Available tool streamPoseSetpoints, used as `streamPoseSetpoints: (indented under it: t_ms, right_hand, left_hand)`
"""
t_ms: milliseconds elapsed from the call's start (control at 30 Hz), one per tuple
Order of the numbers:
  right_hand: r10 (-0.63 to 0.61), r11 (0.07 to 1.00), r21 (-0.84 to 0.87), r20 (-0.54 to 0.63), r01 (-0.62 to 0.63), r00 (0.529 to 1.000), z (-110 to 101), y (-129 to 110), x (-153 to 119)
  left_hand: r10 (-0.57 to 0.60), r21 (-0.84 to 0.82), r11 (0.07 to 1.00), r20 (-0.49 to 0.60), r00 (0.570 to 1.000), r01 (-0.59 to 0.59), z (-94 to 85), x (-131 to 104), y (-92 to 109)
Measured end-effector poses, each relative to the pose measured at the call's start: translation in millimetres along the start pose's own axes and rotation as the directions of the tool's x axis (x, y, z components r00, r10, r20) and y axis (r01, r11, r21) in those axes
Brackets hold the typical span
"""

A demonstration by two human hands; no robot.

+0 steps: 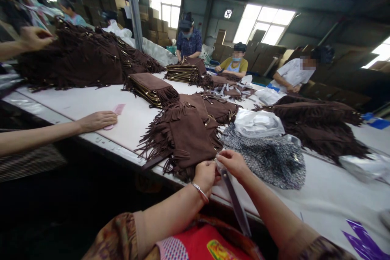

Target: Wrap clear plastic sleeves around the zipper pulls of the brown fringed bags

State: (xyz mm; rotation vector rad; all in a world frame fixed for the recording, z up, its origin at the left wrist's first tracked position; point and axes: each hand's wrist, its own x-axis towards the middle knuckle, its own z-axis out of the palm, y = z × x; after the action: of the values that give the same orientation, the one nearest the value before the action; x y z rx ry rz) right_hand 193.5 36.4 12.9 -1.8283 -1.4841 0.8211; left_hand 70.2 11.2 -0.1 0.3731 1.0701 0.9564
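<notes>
- Two bare hands work close together at the table's near edge, by the near corner of a brown fringed bag [190,140].
- Left hand [205,174]: fingers curled nearly closed at that corner, a bracelet [199,192] on the wrist; whether it grips the bag or the strap, I cannot tell.
- Right hand [233,162]: thumb and fingers pinched together around the upper end of a dark strap [236,203], which hangs down past the table edge.
- The bag lies flat on the white table [134,130], its fringe spread to the left, with more brown bags just behind it.
- Right of the bag sits a speckled grey cloth [271,160], with a clear plastic bag [258,122] on it.
- To the left, a co-worker's hand [105,120] rests on the table over a pink comb [120,108].
- Beyond, a neat stack [149,85] and a large heap [100,55] of brown bags stand on the table.
- Purple strips [364,237] lie at the far right.
</notes>
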Motion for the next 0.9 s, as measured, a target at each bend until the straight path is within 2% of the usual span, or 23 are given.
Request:
streamPoseSetpoints:
  t_ms: [133, 333, 433, 533, 633, 700, 767, 900]
  right_hand:
    - [-0.021, 0.999, -0.042, 0.011, 0.022, 1.000, 5, 1, 1]
    - [-0.085, 0.986, -0.146, -0.051, 0.077, 0.995, 9, -9, -2]
    - [-0.119, 0.974, -0.202, -0.086, 0.100, 0.989, 10, -14, -2]
    - [-0.116, 0.969, -0.230, -0.112, 0.088, 0.987, 13, -12, 0]
    - [-0.081, 0.972, -0.230, -0.132, 0.049, 0.988, 15, -4, 3]
    - [-0.052, 0.976, -0.218, -0.135, 0.022, 0.990, 15, 2, 3]
    - [-0.021, 0.980, -0.197, -0.127, -0.005, 0.992, 15, 8, 2]
    - [0.009, 0.988, -0.154, -0.081, -0.022, 0.997, 10, 13, -2]
  left_hand:
    - [0.053, -0.007, 0.999, -0.022, 0.998, -0.054, -2.4, 3, -5]
    - [0.104, -0.018, 0.994, -0.055, 0.993, -0.105, -4.9, 5, -7]
    - [0.030, 0.008, 1.000, 0.055, 0.998, -0.030, -7.0, -4, -8]
    - [-0.082, 0.044, 0.996, 0.168, 0.982, 0.076, -9.2, -17, -12]
    - [-0.146, 0.000, 0.989, 0.199, 0.969, 0.149, -11.4, -29, -16]
    - [-0.151, -0.008, 0.988, 0.214, 0.965, 0.157, -13.0, -34, -16]
    - [-0.137, 0.051, 0.990, 0.207, 0.969, 0.129, -14.5, -38, -15]
    - [-0.069, 0.306, 0.951, 0.125, 0.990, 0.028, -16.1, -40, -16]
